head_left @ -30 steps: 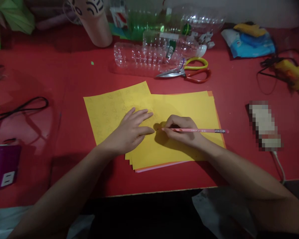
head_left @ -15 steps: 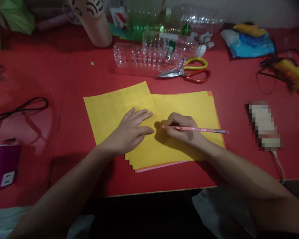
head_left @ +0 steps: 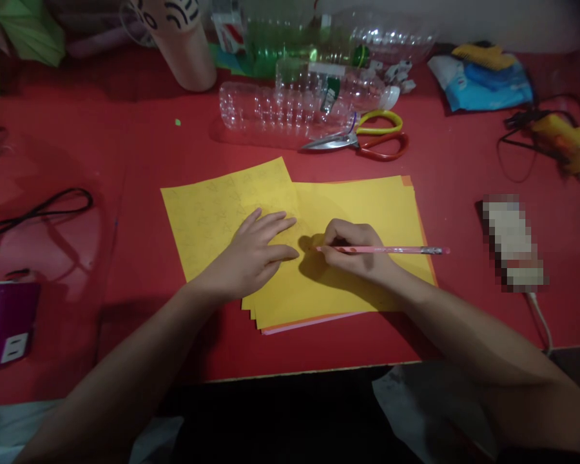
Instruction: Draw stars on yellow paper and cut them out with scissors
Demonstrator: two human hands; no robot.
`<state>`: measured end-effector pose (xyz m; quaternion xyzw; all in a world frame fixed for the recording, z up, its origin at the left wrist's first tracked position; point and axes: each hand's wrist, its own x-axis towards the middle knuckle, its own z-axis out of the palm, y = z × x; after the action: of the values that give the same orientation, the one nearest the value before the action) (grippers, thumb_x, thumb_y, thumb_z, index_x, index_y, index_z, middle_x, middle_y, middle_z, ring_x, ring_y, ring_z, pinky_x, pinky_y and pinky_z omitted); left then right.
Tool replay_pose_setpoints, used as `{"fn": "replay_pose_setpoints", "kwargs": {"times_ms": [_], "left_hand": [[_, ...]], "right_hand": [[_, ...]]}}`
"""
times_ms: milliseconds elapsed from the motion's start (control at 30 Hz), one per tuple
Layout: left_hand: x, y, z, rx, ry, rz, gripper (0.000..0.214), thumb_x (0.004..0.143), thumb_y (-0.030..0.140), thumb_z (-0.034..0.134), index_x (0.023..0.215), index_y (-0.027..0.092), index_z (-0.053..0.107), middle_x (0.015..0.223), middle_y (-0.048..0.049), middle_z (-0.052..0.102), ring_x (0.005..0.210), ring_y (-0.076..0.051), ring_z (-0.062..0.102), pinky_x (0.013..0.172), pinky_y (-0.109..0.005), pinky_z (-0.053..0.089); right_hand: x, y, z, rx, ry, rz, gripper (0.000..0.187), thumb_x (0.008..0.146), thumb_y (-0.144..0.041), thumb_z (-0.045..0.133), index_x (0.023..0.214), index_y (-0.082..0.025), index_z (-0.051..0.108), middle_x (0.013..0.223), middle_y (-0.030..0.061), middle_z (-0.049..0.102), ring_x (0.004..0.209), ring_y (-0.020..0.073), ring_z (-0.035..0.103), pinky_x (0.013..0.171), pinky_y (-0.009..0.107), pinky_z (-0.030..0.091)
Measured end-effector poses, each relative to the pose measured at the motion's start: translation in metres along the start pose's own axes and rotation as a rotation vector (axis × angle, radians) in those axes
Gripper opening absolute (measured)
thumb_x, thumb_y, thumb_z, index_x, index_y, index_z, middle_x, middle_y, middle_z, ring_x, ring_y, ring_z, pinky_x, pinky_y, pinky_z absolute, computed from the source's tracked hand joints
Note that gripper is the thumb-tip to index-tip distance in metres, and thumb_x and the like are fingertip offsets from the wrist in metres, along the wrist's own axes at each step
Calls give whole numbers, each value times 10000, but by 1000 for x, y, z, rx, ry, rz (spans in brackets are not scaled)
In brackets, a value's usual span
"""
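Note:
My left hand (head_left: 258,254) lies with fingers spread over the right part of a yellow sheet with faint pencil marks (head_left: 207,216). That sheet overlaps a stack of yellow paper (head_left: 362,200), whose lower edges show orange and pink sheets. Pinched in my right hand (head_left: 355,245) is a pink pencil (head_left: 401,250), its tip pointing left and its eraser end to the right. The hand rests on the stack, close to the right edge of the marked sheet. Shadow makes it hard to see whether the tip touches the paper.
Behind the paper lie scissors (head_left: 357,138) with yellow and red handles, beside clear plastic bottles (head_left: 290,106). A tumbler (head_left: 188,61) stands back left. To the right are a corded yellow tool (head_left: 563,145) and a blurred-out device with a cable (head_left: 541,322). A purple box (head_left: 9,322) sits left.
The pencil has tilted a little: its eraser end has shifted slightly right and up, and its shaft is now nearly level. My left hand stays in place.

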<state>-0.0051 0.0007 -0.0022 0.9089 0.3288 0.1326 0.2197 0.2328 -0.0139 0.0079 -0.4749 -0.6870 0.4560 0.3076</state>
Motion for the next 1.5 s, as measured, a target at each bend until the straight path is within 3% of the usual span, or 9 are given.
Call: {"fn": "replay_pose_setpoints", "kwargs": {"times_ms": [733,1500], "left_hand": [[2,1,-1,8,-19,-9,335,952,146,457,1018,240,772,1470,-119,564,1427,-303,440,1183,-656,264],[3,1,-1,-9,-19,-34,302,949,146,473,1013,241,753,1468,-107,566,1435,-292,429,1193,-642,263]], "right_hand": [[-1,0,-4,14,-62,-4,151,733,-123,534,640,-219,465,570,-55,482,504,89,380,474,243,268],[-1,3,4,-16,-61,-14,172,871,-260,601,723,-215,526,593,-50,522,544,102,422,525,264,308]]}}
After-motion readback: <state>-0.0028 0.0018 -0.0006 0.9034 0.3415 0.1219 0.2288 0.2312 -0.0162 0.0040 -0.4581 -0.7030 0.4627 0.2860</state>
